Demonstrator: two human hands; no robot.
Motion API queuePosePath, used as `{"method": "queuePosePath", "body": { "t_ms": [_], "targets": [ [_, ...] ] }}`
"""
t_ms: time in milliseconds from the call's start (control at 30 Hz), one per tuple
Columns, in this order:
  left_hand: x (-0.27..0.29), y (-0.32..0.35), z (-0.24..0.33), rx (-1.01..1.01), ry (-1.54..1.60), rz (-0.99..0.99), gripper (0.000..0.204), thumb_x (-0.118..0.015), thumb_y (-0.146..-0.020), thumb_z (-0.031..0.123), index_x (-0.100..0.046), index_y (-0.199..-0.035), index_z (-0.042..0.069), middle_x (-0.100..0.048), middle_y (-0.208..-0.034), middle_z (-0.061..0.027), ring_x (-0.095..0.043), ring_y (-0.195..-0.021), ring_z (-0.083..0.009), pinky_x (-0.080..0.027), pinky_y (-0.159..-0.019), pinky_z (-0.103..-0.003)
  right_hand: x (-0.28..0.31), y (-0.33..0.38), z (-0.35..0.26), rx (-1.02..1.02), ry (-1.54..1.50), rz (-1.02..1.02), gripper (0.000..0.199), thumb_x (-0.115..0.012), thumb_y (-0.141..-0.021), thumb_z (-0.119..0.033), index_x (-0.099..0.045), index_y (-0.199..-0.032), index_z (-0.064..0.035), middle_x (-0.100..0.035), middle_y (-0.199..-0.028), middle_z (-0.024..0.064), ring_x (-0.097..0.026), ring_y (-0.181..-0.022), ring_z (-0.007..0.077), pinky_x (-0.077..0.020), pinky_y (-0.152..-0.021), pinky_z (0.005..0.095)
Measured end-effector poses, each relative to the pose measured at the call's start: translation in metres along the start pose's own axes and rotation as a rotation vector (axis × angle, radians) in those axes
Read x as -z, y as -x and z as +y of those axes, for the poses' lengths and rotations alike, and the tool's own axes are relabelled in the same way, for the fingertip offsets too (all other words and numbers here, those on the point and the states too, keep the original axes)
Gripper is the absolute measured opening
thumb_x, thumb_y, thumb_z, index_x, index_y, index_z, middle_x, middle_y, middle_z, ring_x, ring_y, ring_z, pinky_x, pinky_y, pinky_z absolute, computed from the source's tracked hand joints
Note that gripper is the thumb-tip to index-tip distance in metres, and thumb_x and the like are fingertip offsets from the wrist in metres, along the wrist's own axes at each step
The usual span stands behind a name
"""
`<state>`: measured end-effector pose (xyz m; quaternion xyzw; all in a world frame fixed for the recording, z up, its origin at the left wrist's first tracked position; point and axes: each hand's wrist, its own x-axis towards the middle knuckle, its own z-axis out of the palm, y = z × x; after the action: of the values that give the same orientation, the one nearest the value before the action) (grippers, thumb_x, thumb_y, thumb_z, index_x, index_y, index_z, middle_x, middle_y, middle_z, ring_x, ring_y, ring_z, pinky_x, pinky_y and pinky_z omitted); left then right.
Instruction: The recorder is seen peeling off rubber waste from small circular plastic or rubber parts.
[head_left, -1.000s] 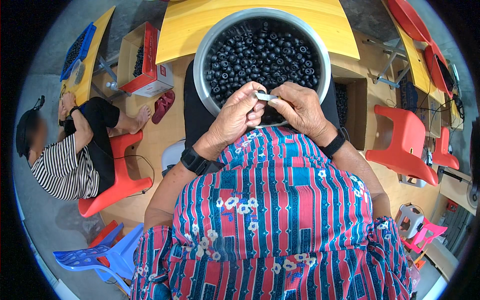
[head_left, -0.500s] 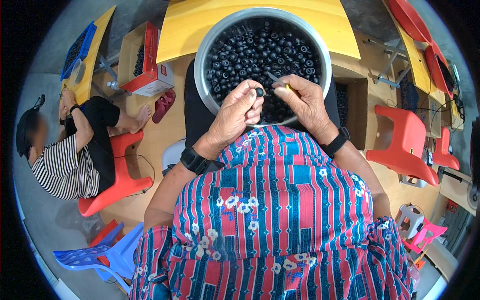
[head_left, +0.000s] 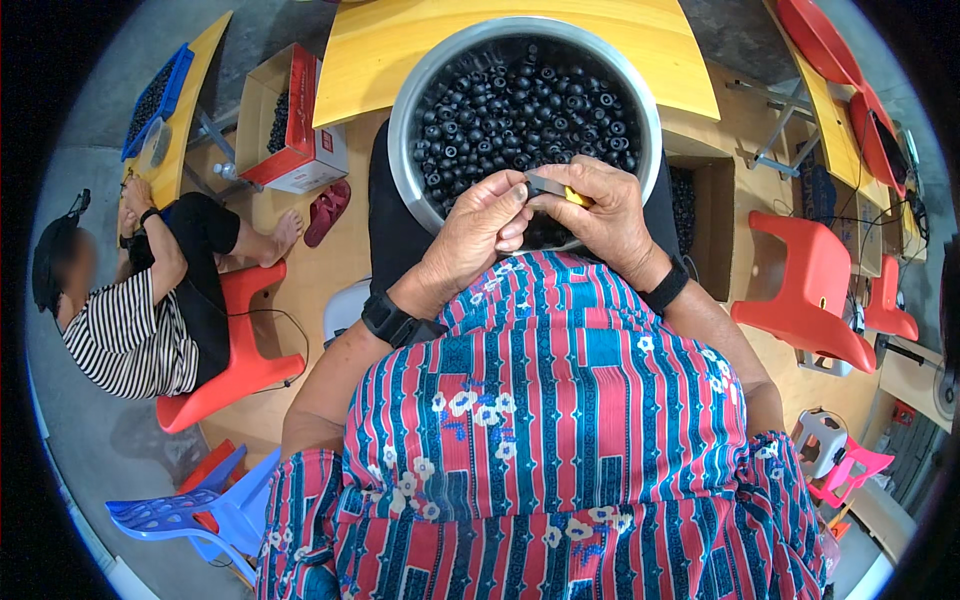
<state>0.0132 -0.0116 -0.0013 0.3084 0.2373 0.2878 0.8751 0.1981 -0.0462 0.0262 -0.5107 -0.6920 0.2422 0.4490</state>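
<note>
A wide metal basin (head_left: 403, 130) in front of my lap is filled with small round black pieces (head_left: 520, 110), many with a hole in one end. Over its near edge my left hand (head_left: 478, 222) is closed in a pinch; the black piece seen there earlier is now mostly hidden by fingers and blade. My right hand (head_left: 612, 212) grips a small knife with a yellow handle (head_left: 577, 196). Its short grey blade (head_left: 545, 185) reaches my left fingertips, against the spot where the piece is pinched.
Beyond the basin stands a yellow table (head_left: 360, 60). Right of my legs is an open cardboard box (head_left: 712, 215). At left, another person (head_left: 150, 310) sits on a red stool (head_left: 235, 340), near a red-and-white carton (head_left: 305, 150). A red chair (head_left: 805, 290) stands at right.
My right hand has moved left, bringing the knife blade to my left fingertips. The black piece, visible in my left pinch before, is now mostly covered.
</note>
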Motion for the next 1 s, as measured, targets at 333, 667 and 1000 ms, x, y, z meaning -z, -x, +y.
{"method": "queuePosePath", "body": {
  "t_ms": [333, 667, 1000],
  "targets": [
    [0.008, -0.001, -0.004, 0.035, 0.152, -0.035, 0.016, -0.053, -0.100, 0.018, -0.057, -0.110, 0.006, -0.053, -0.084, 0.0014, -0.041, -0.061, -0.0016, -0.036, -0.052, -0.016, 0.002, 0.002, -0.001, 0.129, 0.123, 0.021, 0.030, -0.075, -0.071, -0.006, -0.071, -0.101, -0.0117, -0.059, -0.071, 0.0087, -0.061, -0.066, 0.0259, -0.0483, -0.059, 0.0340],
    [0.003, -0.001, -0.001, -0.004, 0.095, -0.002, 0.015, -0.053, -0.100, 0.018, -0.057, -0.109, 0.005, -0.054, -0.083, 0.0006, -0.041, -0.061, -0.0013, -0.036, -0.052, -0.015, 0.005, 0.005, -0.002, 0.181, 0.114, 0.046, 0.018, -0.076, -0.073, -0.012, -0.069, -0.089, -0.0088, -0.059, -0.071, 0.0090, -0.061, -0.065, 0.0262, -0.0470, -0.057, 0.0351],
    [0.004, -0.001, -0.002, -0.189, -0.206, -0.001, 0.022, -0.055, -0.099, 0.022, -0.056, -0.110, 0.003, -0.050, -0.084, 0.0020, -0.038, -0.063, 0.0002, -0.034, -0.051, -0.015, 0.007, 0.006, 0.001, 0.060, 0.184, -0.080, 0.027, -0.070, -0.083, -0.033, -0.067, -0.088, -0.0067, -0.060, -0.074, 0.0103, -0.062, -0.069, 0.0301, -0.0482, -0.059, 0.0386]
  ]
}}
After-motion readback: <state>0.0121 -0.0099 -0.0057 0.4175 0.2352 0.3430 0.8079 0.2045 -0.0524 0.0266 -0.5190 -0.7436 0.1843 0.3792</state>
